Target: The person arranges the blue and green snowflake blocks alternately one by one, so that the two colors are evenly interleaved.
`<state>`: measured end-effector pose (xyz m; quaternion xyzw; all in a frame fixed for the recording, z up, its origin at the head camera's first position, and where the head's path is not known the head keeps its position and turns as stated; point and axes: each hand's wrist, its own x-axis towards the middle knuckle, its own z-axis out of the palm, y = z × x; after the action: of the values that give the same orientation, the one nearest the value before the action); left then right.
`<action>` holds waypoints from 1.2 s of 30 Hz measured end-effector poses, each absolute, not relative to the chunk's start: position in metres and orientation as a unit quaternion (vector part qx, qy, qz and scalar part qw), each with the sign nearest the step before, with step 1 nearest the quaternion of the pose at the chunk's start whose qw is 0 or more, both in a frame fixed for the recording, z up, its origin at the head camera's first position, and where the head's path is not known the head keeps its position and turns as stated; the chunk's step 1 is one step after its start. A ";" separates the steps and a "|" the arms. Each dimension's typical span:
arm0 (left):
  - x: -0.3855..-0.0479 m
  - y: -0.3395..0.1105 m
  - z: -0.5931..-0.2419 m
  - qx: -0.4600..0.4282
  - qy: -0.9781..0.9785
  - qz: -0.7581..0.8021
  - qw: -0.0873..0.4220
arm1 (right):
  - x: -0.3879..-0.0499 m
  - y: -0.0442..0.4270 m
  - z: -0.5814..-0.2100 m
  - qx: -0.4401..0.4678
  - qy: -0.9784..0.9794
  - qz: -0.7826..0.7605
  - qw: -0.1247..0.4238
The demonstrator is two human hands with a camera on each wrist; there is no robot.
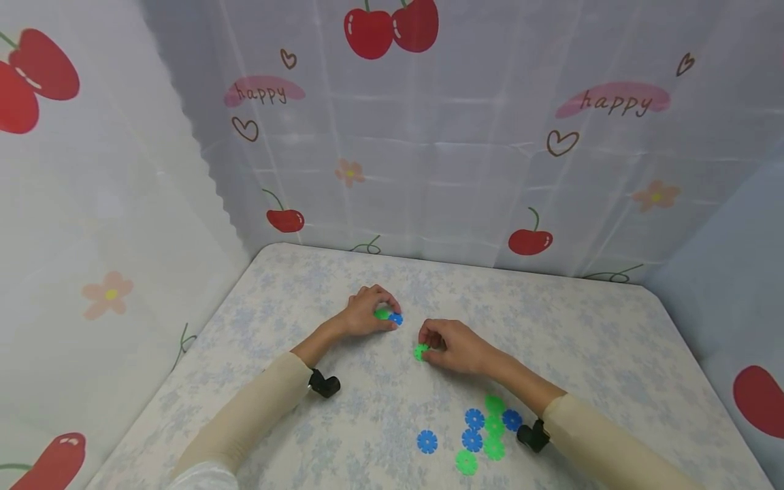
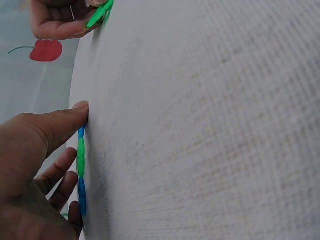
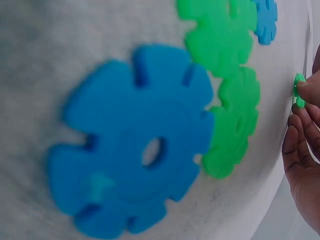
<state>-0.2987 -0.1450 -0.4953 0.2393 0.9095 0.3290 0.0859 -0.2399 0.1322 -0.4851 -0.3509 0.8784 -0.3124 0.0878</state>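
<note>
Disc row [image 1: 386, 315], blue and green pieces end to end, could skid or come apart on the table [image 1: 294, 435] if the left hand [image 1: 367, 313] bears down unevenly on one end. Further right, the green disc [image 1: 420, 352] might twist or slip if the right hand [image 1: 456, 346] has only its rim and meets resistance. Beyond that, the loose discs [image 1: 493, 426] could be scattered by a sideways sweep of the right arm, whose black wrist camera [image 1: 534, 435] is close beside a blue one.

From the middle of the left hand, the row lies at 3 o'clock, thumb and finger bent round its blue end; the left wrist view shows it edge-on, blue, green, blue, along the tabletop. How firmly it is held I cannot tell. The green disc is at 9 o'clock from the middle of the right hand, pinched between thumb and fingers, apart from the row and between 4 and 5 o'clock from it. A lone blue disc [image 1: 427, 446] lies near 7 o'clock from that hand, the loose discs near 5.
</note>
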 end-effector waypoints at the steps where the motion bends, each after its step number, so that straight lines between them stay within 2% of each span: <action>1: -0.299 -0.145 -0.495 0.238 0.910 0.329 0.087 | -0.242 0.132 -0.485 -0.351 0.879 -0.310 0.086; 23: -0.302 -0.145 -0.500 0.235 0.913 0.321 0.089 | -0.274 0.117 -0.485 -0.340 0.886 -0.308 0.070; 36: -0.301 -0.146 -0.499 0.240 0.912 0.323 0.081 | -0.288 0.107 -0.482 -0.309 0.898 -0.302 0.083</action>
<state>-0.3007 -0.1455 -0.4986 0.2398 0.9120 0.3226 0.0815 -0.2877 0.1066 -0.4821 -0.3087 0.8982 -0.3018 0.0834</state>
